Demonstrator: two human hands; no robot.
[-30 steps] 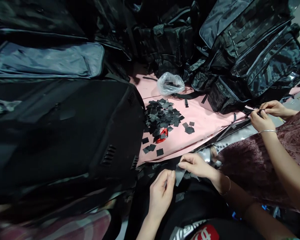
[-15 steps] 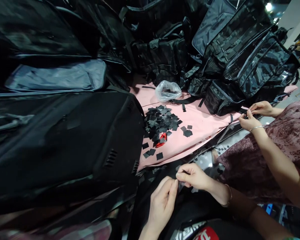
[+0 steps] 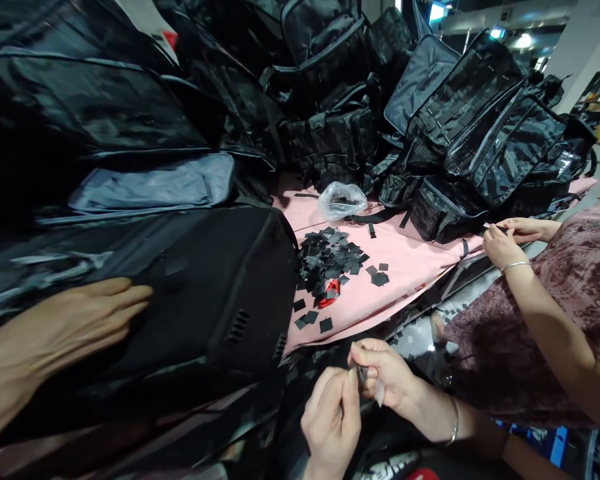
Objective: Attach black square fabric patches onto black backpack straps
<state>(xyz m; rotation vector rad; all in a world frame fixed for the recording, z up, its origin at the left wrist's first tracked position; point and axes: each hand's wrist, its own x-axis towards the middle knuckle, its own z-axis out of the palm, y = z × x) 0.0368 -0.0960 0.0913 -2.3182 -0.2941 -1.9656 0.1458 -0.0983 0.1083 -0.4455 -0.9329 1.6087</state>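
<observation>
Both the left hand [image 3: 330, 420] and right hand [image 3: 387, 377] pinch one small black patch [image 3: 363, 377] between closed fingers, and judging by that fingertip-only hold, it could slip among the loose patches [image 3: 330, 257] on the pink bench [image 3: 410, 257].

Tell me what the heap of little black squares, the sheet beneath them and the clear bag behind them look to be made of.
Black squares: likely thin fabric or hook-and-loop patches, matte, cut flat; too small to be sure.
Pink sheet: probably soft cloth or foam, matte, creased where it drapes at the edge.
Clear bag: thin plastic film, glossy and see-through, crumpled with bright highlights.
</observation>
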